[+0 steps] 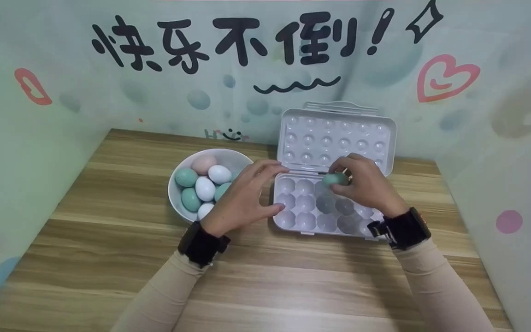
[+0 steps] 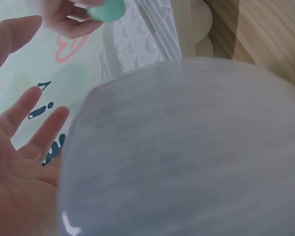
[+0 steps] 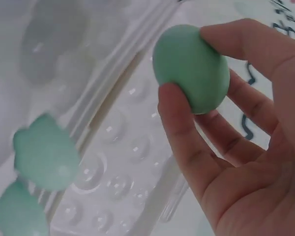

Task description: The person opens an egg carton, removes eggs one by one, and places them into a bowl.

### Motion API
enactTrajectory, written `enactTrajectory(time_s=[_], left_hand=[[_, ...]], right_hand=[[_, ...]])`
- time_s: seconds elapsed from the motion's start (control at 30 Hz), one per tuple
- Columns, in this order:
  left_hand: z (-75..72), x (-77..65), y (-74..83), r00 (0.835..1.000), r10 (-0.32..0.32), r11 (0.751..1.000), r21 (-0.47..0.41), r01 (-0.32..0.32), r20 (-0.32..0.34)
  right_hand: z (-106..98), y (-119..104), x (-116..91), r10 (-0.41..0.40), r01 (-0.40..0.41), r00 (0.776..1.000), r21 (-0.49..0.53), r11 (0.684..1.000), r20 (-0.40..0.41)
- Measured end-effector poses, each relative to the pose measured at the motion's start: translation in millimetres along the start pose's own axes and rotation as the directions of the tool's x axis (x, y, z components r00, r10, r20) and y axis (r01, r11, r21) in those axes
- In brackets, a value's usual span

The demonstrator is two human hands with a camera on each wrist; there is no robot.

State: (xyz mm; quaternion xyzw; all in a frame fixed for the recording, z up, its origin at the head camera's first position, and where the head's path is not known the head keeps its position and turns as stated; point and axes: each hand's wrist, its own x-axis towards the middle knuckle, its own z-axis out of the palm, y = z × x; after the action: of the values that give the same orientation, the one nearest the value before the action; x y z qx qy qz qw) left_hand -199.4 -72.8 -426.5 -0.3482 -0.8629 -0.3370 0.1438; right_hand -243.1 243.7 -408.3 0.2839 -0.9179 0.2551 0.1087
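My right hand pinches a green egg between thumb and fingers, above the back row of a pale plastic egg box. The box's lid stands raised at the back. In the right wrist view, two more green eggs sit in the box near the hinge; in the head view the right hand hides them. My left hand has its fingers spread by the box's left end, holding nothing. It partly covers a white bowl of green, white and pink eggs.
A wood-grain table lies beneath everything. The bowl stands left of the box and fills much of the left wrist view. Behind the table hangs a printed cloth, which also runs along both sides.
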Motion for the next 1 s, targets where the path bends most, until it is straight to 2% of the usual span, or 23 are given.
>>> enactTrajectory(time_s=[0.13,0.27,0.4,0.63,0.73,1.0], left_hand=[[0.0,0.7,1.8,1.0,0.004,1.0,-0.006,-0.004,-0.014],[-0.3,1.2,3.1,0.999,0.019,1.0,-0.004,-0.019,-0.034],[-0.8,1.6,3.8,0.999,0.026,0.999,-0.019,-0.027,-0.046],[1.1,2.8,5.4,0.996,0.051,0.995,-0.081,-0.056,-0.069],[2.9,3.0,6.3,0.994,0.072,0.993,-0.084,-0.078,-0.081],[7.1,0.7,11.2,0.995,0.074,0.991,-0.109,-0.081,-0.069]], right_hand=[[3,-20,-5,0.058,-0.048,0.997,0.157,0.986,-0.058],[9,-39,-11,0.135,-0.103,0.987,0.302,0.948,-0.089],[16,-54,-16,0.199,-0.138,0.975,0.429,0.893,-0.099],[30,-68,-22,0.259,-0.155,0.963,0.63,0.761,-0.077],[34,-70,-23,0.245,-0.143,0.967,0.653,0.744,-0.067],[38,-78,-24,0.206,-0.124,0.977,0.664,0.737,-0.047]])
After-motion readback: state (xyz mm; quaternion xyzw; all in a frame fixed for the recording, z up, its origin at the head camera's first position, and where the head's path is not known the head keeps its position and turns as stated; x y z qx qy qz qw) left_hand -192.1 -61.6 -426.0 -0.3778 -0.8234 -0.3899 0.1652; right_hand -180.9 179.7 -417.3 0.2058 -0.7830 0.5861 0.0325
